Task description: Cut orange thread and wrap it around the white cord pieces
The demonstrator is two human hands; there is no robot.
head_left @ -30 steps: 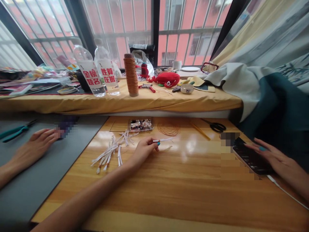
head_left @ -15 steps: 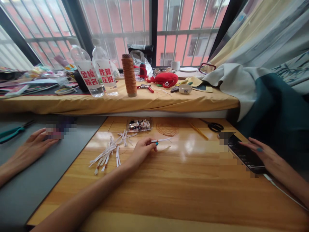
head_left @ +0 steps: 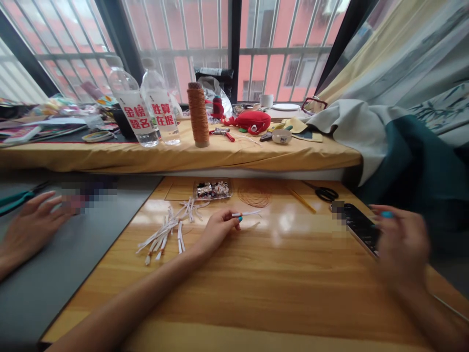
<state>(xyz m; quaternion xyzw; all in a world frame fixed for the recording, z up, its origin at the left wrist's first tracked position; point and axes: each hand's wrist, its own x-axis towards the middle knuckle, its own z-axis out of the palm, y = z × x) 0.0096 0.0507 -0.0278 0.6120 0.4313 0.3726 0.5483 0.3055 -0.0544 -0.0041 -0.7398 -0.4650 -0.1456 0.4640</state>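
On your bench [head_left: 278, 288], strips [head_left: 166, 228] lie left of your left hand [head_left: 222, 226], a bead tray [head_left: 213, 198] behind it; scissors [head_left: 327, 201] lie behind the phone [head_left: 361, 229] near your right hand [head_left: 405, 249].

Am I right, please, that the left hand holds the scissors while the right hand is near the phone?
The head view shows the left hand holding a white strip, not the scissors; the right hand is near the phone.

The right hand [head_left: 403, 239], its fingers [head_left: 393, 222] blurred, hides part of the phone [head_left: 359, 226].
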